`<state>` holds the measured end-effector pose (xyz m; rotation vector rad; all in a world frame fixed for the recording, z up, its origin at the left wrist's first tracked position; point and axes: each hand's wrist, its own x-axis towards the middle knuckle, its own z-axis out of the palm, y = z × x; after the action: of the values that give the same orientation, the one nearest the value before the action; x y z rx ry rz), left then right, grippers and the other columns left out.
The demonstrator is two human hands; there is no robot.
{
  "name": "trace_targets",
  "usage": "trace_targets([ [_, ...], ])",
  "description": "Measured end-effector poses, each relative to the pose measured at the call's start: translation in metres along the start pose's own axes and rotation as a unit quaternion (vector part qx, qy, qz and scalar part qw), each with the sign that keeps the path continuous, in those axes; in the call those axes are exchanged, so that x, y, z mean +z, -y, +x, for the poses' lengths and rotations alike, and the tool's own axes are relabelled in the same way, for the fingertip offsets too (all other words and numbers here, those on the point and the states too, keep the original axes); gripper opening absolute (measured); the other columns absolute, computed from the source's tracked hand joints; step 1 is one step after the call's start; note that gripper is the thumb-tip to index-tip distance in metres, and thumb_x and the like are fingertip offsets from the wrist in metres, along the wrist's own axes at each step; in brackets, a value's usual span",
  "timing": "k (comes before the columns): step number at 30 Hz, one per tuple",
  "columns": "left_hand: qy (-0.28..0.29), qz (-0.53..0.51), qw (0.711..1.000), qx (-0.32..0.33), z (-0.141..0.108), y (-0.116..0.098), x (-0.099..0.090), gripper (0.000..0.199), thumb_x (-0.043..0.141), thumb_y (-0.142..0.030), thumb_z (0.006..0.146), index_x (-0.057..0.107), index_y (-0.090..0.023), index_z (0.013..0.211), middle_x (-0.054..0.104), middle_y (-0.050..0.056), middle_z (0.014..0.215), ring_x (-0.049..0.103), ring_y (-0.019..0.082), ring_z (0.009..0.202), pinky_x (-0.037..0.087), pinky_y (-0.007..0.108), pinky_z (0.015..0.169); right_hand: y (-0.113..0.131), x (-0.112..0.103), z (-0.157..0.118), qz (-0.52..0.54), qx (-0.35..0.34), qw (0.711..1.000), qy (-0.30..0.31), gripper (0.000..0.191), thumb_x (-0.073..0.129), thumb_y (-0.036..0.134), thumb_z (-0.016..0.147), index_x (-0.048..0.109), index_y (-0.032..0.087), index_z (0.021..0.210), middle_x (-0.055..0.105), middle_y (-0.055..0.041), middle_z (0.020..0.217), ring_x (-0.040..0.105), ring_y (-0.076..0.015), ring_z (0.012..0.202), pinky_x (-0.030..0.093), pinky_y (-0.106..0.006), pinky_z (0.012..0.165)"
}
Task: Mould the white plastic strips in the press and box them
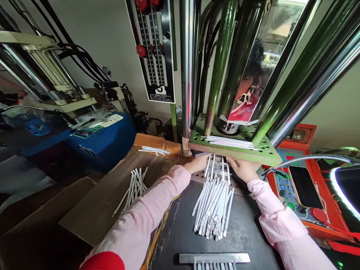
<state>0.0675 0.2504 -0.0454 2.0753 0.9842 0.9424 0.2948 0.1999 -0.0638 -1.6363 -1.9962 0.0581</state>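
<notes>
Under the green press plate (pixel 230 152), a metal fixture (pixel 218 167) lies on the press bed with several white strips sticking out of it towards me. My left hand (pixel 199 164) grips its left end, fingertips mostly hidden beneath the plate. At the right end is my right hand (pixel 244 169), closed around the fixture's side, its thumb showing and the other fingers largely covered. Just in front, a loose pile of white strips (pixel 213 206) with small end pieces rests on a black mat. A comb-like metal rack (pixel 215 259) lies nearest me.
More strips lie on the plate's top (pixel 232 142) and on the cardboard (pixel 133 183) at left. Chrome columns (pixel 188 67) and green rods rise around the hands. A red control box (pixel 334 213) with a phone (pixel 305 186) and a ring lamp (pixel 344 193) stand right.
</notes>
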Motion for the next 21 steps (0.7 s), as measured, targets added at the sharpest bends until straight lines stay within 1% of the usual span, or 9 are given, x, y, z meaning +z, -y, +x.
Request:
trace_targets([
  [1, 0.04, 0.014, 0.999, 0.016, -0.005, -0.002, -0.001, 0.033, 0.064, -0.012, 0.087, 0.07, -0.02, 0.119, 0.068, 0.008, 0.131, 0.064, 0.025, 0.119, 0.048, 0.038, 0.108, 0.004, 0.0, -0.004, 0.012, -0.019, 1.0, 0.015, 0.045, 0.039, 0.044, 0.097, 0.075, 0.023, 0.112, 0.073, -0.0088, 0.119, 0.065, -0.0275, 0.119, 0.047, -0.044, 0.108],
  [3, 0.117, 0.068, 0.99, 0.047, -0.013, -0.006, -0.002, 0.047, 0.056, -0.004, 0.085, 0.066, -0.02, 0.127, 0.06, 0.008, 0.143, 0.056, 0.024, 0.132, 0.041, 0.037, 0.116, 0.009, 0.0, -0.009, 0.032, -0.049, 0.998, 0.039, 0.044, 0.041, 0.044, 0.096, 0.073, 0.024, 0.117, 0.072, -0.0069, 0.122, 0.064, -0.0256, 0.121, 0.047, -0.042, 0.109],
  [4, 0.142, 0.102, 0.983, 0.061, -0.015, -0.007, -0.003, 0.052, 0.052, -0.002, 0.085, 0.062, -0.02, 0.133, 0.055, 0.008, 0.148, 0.051, 0.022, 0.138, 0.037, 0.037, 0.119, 0.011, -0.001, -0.011, 0.039, -0.057, 0.997, 0.047, 0.044, 0.041, 0.043, 0.096, 0.072, 0.024, 0.12, 0.072, -0.0066, 0.123, 0.064, -0.0254, 0.121, 0.047, -0.042, 0.109],
  [6, 0.165, 0.158, 0.97, 0.083, -0.016, -0.008, -0.004, 0.056, 0.045, -0.001, 0.088, 0.056, -0.018, 0.14, 0.048, 0.009, 0.154, 0.045, 0.021, 0.143, 0.034, 0.037, 0.121, 0.011, -0.001, -0.011, 0.047, -0.061, 0.995, 0.056, 0.045, 0.041, 0.044, 0.096, 0.072, 0.023, 0.121, 0.071, -0.0072, 0.124, 0.064, -0.0262, 0.122, 0.047, -0.043, 0.109],
  [8, 0.17, 0.176, 0.965, 0.093, -0.013, -0.007, -0.005, 0.056, 0.045, -0.003, 0.089, 0.054, -0.016, 0.143, 0.049, 0.011, 0.153, 0.048, 0.021, 0.14, 0.037, 0.036, 0.119, 0.009, -0.001, -0.009, 0.052, -0.059, 0.995, 0.059, 0.046, 0.04, 0.045, 0.096, 0.073, 0.023, 0.12, 0.07, -0.0077, 0.125, 0.063, -0.0275, 0.122, 0.048, -0.045, 0.108],
  [12, 0.158, 0.156, 0.972, 0.076, -0.007, -0.008, -0.006, 0.055, 0.044, -0.002, 0.089, 0.058, -0.016, 0.14, 0.054, 0.012, 0.149, 0.053, 0.022, 0.136, 0.042, 0.036, 0.116, 0.006, -0.002, -0.003, 0.057, -0.04, 0.996, 0.055, 0.044, 0.042, 0.045, 0.095, 0.076, 0.023, 0.113, 0.071, -0.0089, 0.123, 0.064, -0.0302, 0.12, 0.048, -0.048, 0.108],
  [16, 0.158, 0.158, 0.973, 0.062, -0.006, -0.022, -0.007, 0.054, 0.046, 0.0, 0.087, 0.059, -0.013, 0.138, 0.054, 0.014, 0.148, 0.052, 0.024, 0.137, 0.041, 0.038, 0.117, 0.018, -0.009, 0.0, 0.068, -0.027, 0.996, 0.049, 0.041, 0.045, 0.04, 0.094, 0.076, 0.02, 0.114, 0.072, -0.0106, 0.121, 0.065, -0.0302, 0.118, 0.049, -0.047, 0.107],
  [19, 0.156, 0.181, 0.967, 0.087, -0.024, -0.041, -0.016, 0.064, 0.042, 0.006, 0.082, 0.055, -0.014, 0.142, 0.045, 0.013, 0.154, 0.042, 0.023, 0.145, 0.032, 0.041, 0.123, 0.035, -0.03, -0.023, 0.084, -0.03, 0.995, 0.035, 0.045, 0.045, 0.038, 0.095, 0.069, 0.018, 0.127, 0.065, -0.0098, 0.133, 0.058, -0.0274, 0.129, 0.043, -0.046, 0.114],
  [21, 0.169, 0.207, 0.956, 0.119, -0.057, -0.056, -0.031, 0.069, 0.041, 0.007, 0.082, 0.049, -0.015, 0.147, 0.037, 0.012, 0.159, 0.033, 0.023, 0.149, 0.024, 0.044, 0.126, 0.045, -0.05, -0.059, 0.095, -0.032, 0.994, 0.035, 0.049, 0.045, 0.042, 0.097, 0.062, 0.019, 0.136, 0.059, -0.0082, 0.141, 0.052, -0.0263, 0.135, 0.037, -0.047, 0.118],
])
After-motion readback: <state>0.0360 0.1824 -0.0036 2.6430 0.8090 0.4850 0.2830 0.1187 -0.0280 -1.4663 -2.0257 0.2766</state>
